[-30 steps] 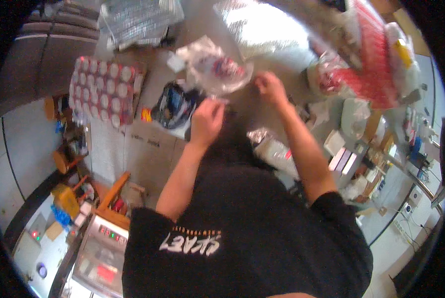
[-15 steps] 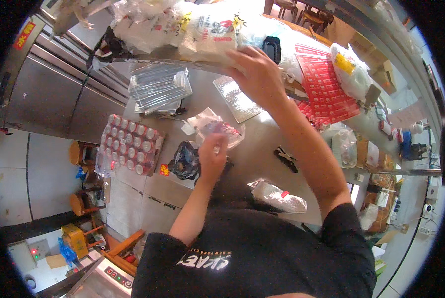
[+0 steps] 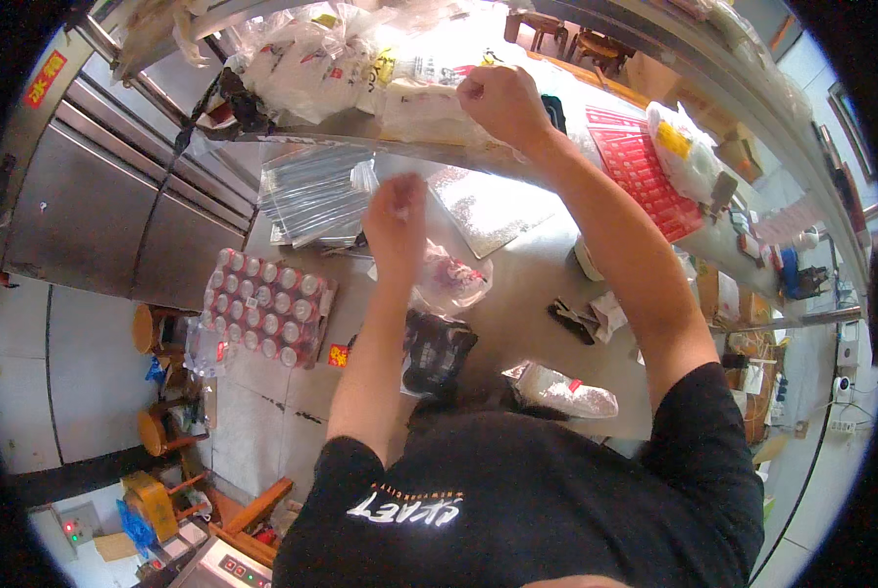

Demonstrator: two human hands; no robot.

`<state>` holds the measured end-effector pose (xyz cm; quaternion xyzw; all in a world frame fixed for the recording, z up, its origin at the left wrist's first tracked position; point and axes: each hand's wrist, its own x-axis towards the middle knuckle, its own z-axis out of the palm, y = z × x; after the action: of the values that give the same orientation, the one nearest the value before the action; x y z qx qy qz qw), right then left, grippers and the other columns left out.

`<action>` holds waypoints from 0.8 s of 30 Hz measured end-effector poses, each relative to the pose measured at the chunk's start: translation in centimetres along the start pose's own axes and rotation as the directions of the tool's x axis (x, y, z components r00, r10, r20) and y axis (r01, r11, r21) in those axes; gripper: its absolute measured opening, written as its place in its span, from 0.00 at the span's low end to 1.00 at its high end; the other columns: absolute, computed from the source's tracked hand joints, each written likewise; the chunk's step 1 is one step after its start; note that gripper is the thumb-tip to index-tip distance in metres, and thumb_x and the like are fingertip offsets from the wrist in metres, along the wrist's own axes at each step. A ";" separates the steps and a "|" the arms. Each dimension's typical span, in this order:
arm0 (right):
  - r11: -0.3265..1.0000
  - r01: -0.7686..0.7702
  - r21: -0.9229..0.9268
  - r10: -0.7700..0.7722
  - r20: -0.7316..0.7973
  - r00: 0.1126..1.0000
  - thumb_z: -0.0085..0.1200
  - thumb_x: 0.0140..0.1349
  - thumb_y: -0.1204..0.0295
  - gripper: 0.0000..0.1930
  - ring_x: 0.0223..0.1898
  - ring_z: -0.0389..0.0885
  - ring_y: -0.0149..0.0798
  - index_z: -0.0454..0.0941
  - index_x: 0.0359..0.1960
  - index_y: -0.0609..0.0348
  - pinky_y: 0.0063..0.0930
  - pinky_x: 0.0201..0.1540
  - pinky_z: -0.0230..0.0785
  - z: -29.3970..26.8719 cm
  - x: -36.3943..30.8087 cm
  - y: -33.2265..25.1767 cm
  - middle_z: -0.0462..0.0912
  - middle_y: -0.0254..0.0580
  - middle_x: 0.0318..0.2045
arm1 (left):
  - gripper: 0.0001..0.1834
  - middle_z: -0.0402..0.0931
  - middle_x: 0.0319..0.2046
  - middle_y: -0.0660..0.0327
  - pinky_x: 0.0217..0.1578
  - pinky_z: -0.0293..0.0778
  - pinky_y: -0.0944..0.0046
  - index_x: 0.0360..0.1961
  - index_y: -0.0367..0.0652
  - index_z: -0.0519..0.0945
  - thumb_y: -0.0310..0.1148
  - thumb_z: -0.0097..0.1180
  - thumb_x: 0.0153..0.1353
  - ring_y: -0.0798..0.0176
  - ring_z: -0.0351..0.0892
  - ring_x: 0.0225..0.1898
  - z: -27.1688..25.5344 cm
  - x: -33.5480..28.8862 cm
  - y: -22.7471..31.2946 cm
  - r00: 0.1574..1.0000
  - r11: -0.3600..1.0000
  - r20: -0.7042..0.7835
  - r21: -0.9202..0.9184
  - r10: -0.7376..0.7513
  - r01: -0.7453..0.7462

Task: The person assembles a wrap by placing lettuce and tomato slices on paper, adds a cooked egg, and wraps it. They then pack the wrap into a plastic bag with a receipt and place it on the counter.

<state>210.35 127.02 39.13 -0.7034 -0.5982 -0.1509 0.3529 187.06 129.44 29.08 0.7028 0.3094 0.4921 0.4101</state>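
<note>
My right hand point(image 3: 505, 106) is up at the shelf, its fingers curled in against the stack of white printed plastic bags point(image 3: 424, 103). What they grip, if anything, is hidden. My left hand point(image 3: 397, 225) is raised over the steel counter, closed and slightly blurred; I cannot make out anything in it. A clear plastic bag with red print point(image 3: 453, 277) lies just right of my left wrist. Nearer my body rests a crumpled black plastic bag point(image 3: 437, 351), partly behind my left forearm. A silver foil pouch point(image 3: 564, 390) lies near the counter's front edge.
Shrink-wrapped cans point(image 3: 267, 306) stand at the left. Flat silver foil bags point(image 3: 316, 191) and a silver sheet point(image 3: 488, 211) lie under the shelf's edge point(image 3: 409, 149). A black-handled tool point(image 3: 571, 321) is on the counter's right. Red printed sheets point(image 3: 640, 171) hang off the shelf.
My left hand has lifted off the clear bag and moved away from my body. My right hand's fingers, stretched out before, are now curled. The black bag appears more spread out.
</note>
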 end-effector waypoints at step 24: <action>0.958 -0.280 -0.057 0.281 0.365 0.887 0.70 0.55 0.49 0.22 0.34 0.89 0.48 0.91 0.34 0.59 0.41 0.44 0.80 5.4 0.7 1.6 0.89 0.50 0.30 | 0.21 0.85 0.37 0.51 0.27 0.87 0.59 0.50 0.33 0.77 0.42 0.63 0.71 0.54 0.89 0.28 3.1 8.9 -1.7 0.893 0.808 0.241 -0.382 -0.381 0.448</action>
<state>210.88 131.13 35.33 -0.7985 -0.5459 0.0360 0.2512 192.85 136.85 30.88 0.5461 0.3075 0.3908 0.6742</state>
